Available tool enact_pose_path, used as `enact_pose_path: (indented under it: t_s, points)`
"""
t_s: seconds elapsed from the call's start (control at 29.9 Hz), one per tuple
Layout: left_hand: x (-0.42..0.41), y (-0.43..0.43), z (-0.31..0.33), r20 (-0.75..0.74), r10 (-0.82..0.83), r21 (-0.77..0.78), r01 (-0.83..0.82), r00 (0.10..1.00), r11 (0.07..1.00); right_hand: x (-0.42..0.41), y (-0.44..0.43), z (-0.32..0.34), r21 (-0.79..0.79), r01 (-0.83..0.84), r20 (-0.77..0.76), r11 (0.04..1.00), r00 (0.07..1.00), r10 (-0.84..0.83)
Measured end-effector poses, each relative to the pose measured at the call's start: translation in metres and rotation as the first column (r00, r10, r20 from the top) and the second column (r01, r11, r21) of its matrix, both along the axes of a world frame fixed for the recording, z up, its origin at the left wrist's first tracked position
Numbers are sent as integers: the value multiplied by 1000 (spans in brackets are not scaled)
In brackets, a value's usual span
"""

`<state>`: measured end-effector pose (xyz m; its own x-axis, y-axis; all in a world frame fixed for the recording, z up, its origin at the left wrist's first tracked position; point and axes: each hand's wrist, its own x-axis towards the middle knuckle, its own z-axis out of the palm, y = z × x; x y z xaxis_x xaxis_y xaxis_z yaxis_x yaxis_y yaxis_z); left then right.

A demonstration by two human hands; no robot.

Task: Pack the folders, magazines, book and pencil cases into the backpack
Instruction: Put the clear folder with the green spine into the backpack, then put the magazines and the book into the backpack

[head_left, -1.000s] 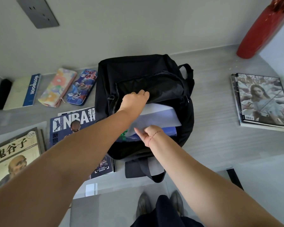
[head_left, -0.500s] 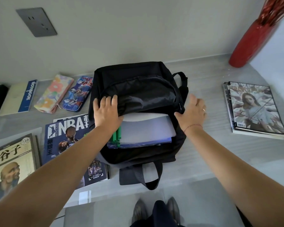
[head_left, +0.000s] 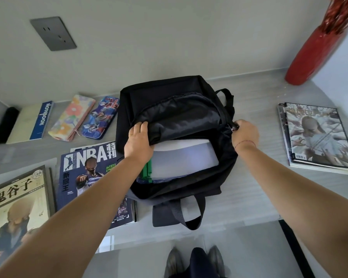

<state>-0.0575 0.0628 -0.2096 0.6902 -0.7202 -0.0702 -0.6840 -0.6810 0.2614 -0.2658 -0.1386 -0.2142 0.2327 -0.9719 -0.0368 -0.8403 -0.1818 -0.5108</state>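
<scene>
Now that the folders (head_left: 184,157) have sunk into the backpack (head_left: 169,93), my left hand (head_left: 138,142) grips its flap and my right hand (head_left: 245,132) pinches the zipper; magazines (head_left: 317,137) wait on the desk (head_left: 249,197).

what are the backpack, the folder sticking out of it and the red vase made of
Backpack: soft matte black woven fabric, probably nylon or polyester; it creases and sags. Folder: looks like thin translucent frosted plastic, smooth, with a faint sheen. Red vase: hard, glossy, likely glazed ceramic or lacquer; the highlights along its side suggest so, but the look leaves it open.
</scene>
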Motion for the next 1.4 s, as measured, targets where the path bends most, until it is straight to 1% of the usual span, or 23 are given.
enact_pose_path:
  t_s: [0.1, 0.2, 0.27, 0.37, 0.43, 0.47, 0.5, 0.57, 0.6, 0.67, 0.7, 0.74, 0.8, 0.84, 0.97, 1.0, 1.04, 1.1, 1.17, 1.24, 1.3, 1.37, 1.4]
  points:
    - [-5, -6, 3, -8, 17, -30, -17, 1000, 999, 5, -15, 2, -37, -12, 21, 999, 1000, 13]
    - [-13, -11, 5, -16, 39, -41, -40, 999, 998, 7, -25, 5, 15, -28, 18, 1000, 999, 27]
    - [-22, -13, 4, 35, 96, -6, -96, 995, 995, 5, -21, 6, 98, -82, 23, 992, 997, 80]
    - [-40, -18, 3, 170, 136, 14, -140, 976, 990, -6, -5, 4, 188, -234, 110, 954, 970, 216]
    - [-59, -30, 6, 253, 71, -39, -63, 965, 997, -22, -2, 3, 198, -335, 198, 921, 934, 297]
    - [-73, -41, 7, 287, 4, -69, 17, 958, 997, -33, -5, 4, 198, -356, 244, 913, 920, 306]
    - [-87, -52, 8, 310, -76, -98, 112, 948, 989, -45, -10, 1, 202, -353, 286, 914, 914, 290]
    - [-114, -71, 10, 339, -225, -135, 285, 913, 949, -61, -23, 0, 204, -284, 316, 937, 925, 211]
    - [-125, -80, 9, 340, -279, -161, 348, 898, 924, -68, -30, 2, 199, -228, 292, 953, 942, 165]
    - [-151, -107, 11, 208, -370, -239, 414, 906, 879, -91, -54, 5, 212, -101, 191, 972, 980, 60]
    - [-163, -117, 13, 91, -405, -268, 415, 910, 870, -101, -67, 4, 229, -35, 132, 973, 991, 5]
    - [-176, -131, 15, -26, -431, -299, 404, 902, 864, -116, -78, 7, 246, 31, 90, 969, 994, -55]
    - [-194, -155, 19, -216, -402, -317, 326, 890, 891, -141, -105, -2, 295, 142, 54, 945, 985, -165]
    - [-202, -170, 20, -262, -378, -305, 295, 888, 905, -158, -125, -17, 303, 181, 34, 936, 979, -201]
    - [-216, -201, 20, -290, -361, -287, 279, 886, 916, -198, -156, -51, 271, 239, -148, 932, 968, -205]
    - [-220, -206, 20, -328, -338, -269, 256, 882, 929, -203, -153, -44, 253, 248, -191, 935, 960, -203]
    - [-224, -211, 19, -413, -303, -249, 214, 859, 945, -207, -147, -34, 233, 280, -226, 931, 947, -228]
    - [-230, -226, 15, -662, -151, -158, 61, 734, 986, -218, -149, -30, 245, 396, -252, 885, 907, -336]
    - [-242, -248, 11, -869, -11, -75, -111, 495, 991, -228, -163, -28, 274, 473, -209, 837, 879, -429]
    - [-252, -262, 5, -972, 59, -10, -291, 227, 957, -233, -173, -30, 294, 485, -134, 824, 874, -467]
    - [-272, -278, -2, -998, 54, 44, -385, 14, 922, -245, -188, -38, 324, 434, -89, 841, 899, -430]
    - [-287, -299, -11, -995, 17, 54, -406, -93, 912, -258, -200, -47, 397, 426, -34, 813, 892, -451]
    - [-291, -307, -11, -998, 40, 52, -393, -40, 918, -261, -201, -46, 433, 421, -20, 797, 889, -458]
